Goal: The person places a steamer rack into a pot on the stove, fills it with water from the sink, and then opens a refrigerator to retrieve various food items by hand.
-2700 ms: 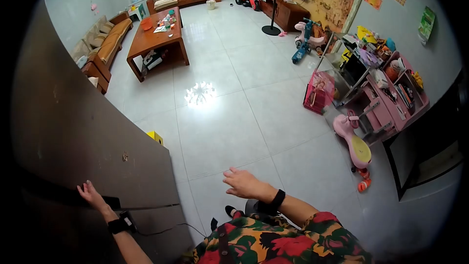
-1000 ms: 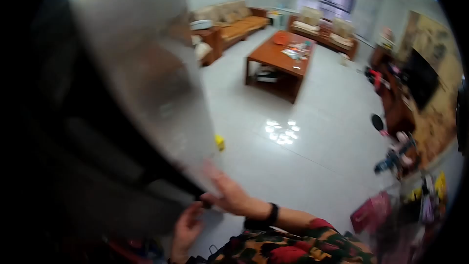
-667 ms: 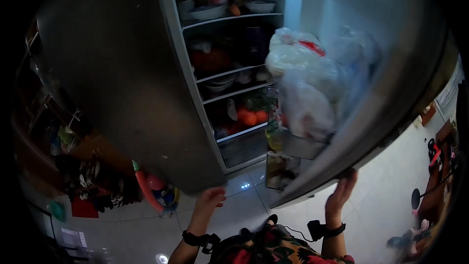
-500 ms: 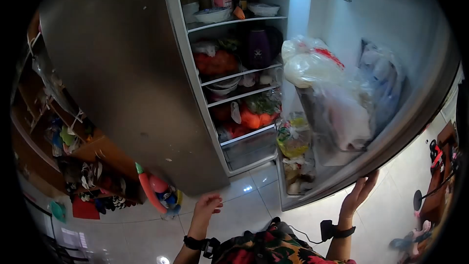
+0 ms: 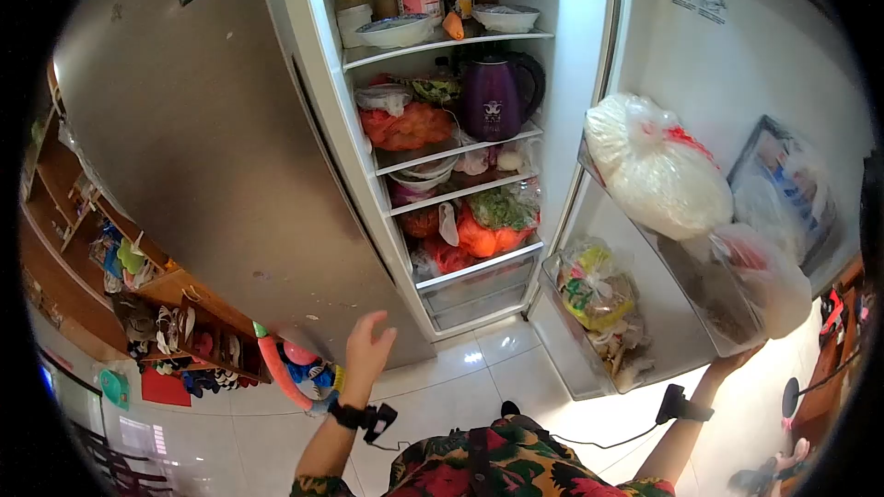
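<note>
My left hand (image 5: 368,350) is raised in front of the closed steel fridge door (image 5: 212,156), fingers apart and nothing in them. At the lower edge of the open fridge door (image 5: 718,64), my right hand (image 5: 729,366) touches the door; its fingers are mostly hidden behind it. Door bins hold a big tied bag of white contents (image 5: 658,170), a clear bag (image 5: 764,276) and a yellow-green packet (image 5: 594,290). On the fridge shelves stand covered bowls (image 5: 396,30), jars, a purple kettle (image 5: 493,99), an orange net bag (image 5: 405,126) and leafy greens (image 5: 505,208).
Left of the fridge are wooden shelves (image 5: 189,281) with shoes, a red mat (image 5: 166,387) and a teal basin (image 5: 114,388). Colourful toys (image 5: 308,373) lie by the closed door's foot. A fan base (image 5: 791,396) stands at the right. Cables run from both wrist straps.
The right-hand fridge door has swung wider open to the right, my right hand moving with it. My left hand has risen slightly and shifted left. Earlier, the view faced the living room.
</note>
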Demonstrator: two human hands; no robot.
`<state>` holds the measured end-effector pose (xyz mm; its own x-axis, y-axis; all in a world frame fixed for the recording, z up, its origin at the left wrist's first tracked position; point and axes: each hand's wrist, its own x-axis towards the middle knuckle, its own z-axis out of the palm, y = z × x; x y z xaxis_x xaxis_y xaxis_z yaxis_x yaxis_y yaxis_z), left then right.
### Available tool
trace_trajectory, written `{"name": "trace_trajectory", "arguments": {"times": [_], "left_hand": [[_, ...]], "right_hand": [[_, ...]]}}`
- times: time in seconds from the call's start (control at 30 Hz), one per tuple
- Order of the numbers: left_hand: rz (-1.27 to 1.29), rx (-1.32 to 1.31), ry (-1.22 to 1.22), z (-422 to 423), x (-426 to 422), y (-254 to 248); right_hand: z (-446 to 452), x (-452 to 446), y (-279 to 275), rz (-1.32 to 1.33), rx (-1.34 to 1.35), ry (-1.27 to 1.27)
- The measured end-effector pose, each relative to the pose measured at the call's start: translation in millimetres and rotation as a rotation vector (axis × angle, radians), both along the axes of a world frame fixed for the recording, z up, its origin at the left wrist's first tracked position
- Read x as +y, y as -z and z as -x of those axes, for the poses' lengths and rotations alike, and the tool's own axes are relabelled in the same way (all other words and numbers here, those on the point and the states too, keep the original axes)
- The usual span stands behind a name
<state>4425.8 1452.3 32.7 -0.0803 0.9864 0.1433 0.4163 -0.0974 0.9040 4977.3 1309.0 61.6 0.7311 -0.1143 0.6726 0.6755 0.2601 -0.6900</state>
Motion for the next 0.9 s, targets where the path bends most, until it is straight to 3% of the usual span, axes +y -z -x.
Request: {"name": "trace_trajectory", "arguments": {"times": [0.07,0.1,0.17,0.2,0.27,0.3,0.47,0.8,0.9], "left_hand": [[-0.356,0.542,0.019,-22,30,-24],[-0.359,0.549,0.002,-29,46,-29],[-0.537,0.905,0.063,-40,76,-35],[-0.534,0.911,0.053,-40,90,-33],[-0.239,1.212,0.158,-36,110,-27],[-0.232,1.216,0.148,-39,114,-23],[-0.062,1.74,0.044,-54,114,-7],[0.114,1.644,0.03,-63,82,5],[0.005,1.391,-0.011,-53,35,6]], "right_hand": [[-20,11,-3,0.005,0.024,0.006],[-30,18,-2,0.003,0.031,0.005],[-50,27,-7,0.002,0.032,-0.002],[-60,32,-10,0.001,0.037,-0.006],[-77,42,-14,0.002,0.039,-0.013],[-86,47,-17,0.004,0.036,-0.018],[-124,70,-27,0.015,0.034,-0.044],[-127,64,-1,0.094,0.089,-0.041],[-116,52,17,0.145,0.135,-0.033]]}}
